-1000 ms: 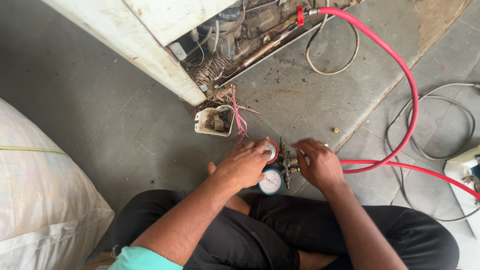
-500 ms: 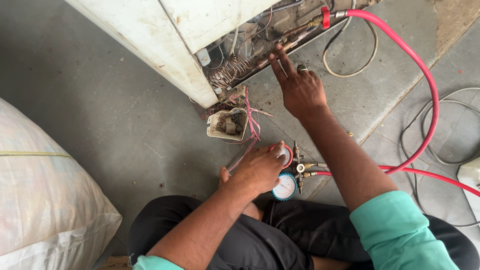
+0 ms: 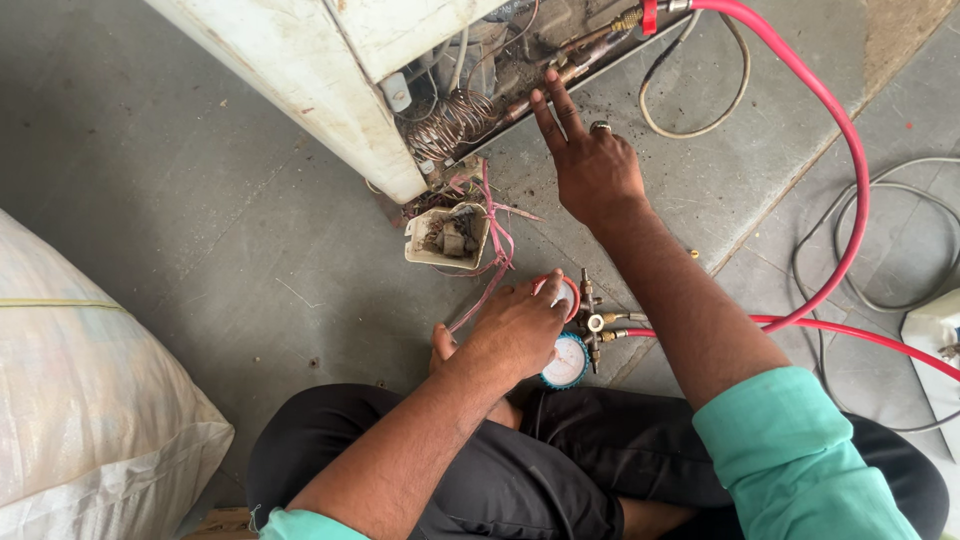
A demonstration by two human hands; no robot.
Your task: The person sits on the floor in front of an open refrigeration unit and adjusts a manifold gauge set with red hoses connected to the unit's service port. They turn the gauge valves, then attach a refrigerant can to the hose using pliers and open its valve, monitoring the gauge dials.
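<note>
Right hand [image 3: 592, 170] now stretched away from the gauge set, up to the open back of the white appliance [image 3: 300, 70], where a second ago both hands sat together on the gauges. Index and middle fingers [image 3: 548, 108] extended and spread, tips touching the copper pipe [image 3: 560, 72] at the edge of the compartment; gripping nothing, a ring showing on one finger. Reads as a shift from adjusting the gauges to feeling or checking the pipework itself.

Left hand [image 3: 515, 335] unmoved on the manifold gauge set [image 3: 585, 330], fingers curled over the upper, red-rimmed dial, covering most of it; blue-rimmed dial [image 3: 566, 362] showing just below the fingers, by the knees. Gauge set resting on the floor [image 3: 200, 250], between the two hands.

Red hose [image 3: 845, 170] running from the brass fittings just right of the left fingers, looping wide and ending at a red connector above and right of the right fingertips. Coil of thin copper tubing [image 3: 450, 122] just left of the right fingers. Small open cream box [image 3: 447, 237] with pink wires [image 3: 492, 240] between the two hands, nearer the left.

Packages: a large white woven sack [image 3: 80, 400] with a pale yellow stripe, well left of the left hand. Grey cables [image 3: 880, 250] and a white device [image 3: 935, 340] far right. No label or sign legible.
</note>
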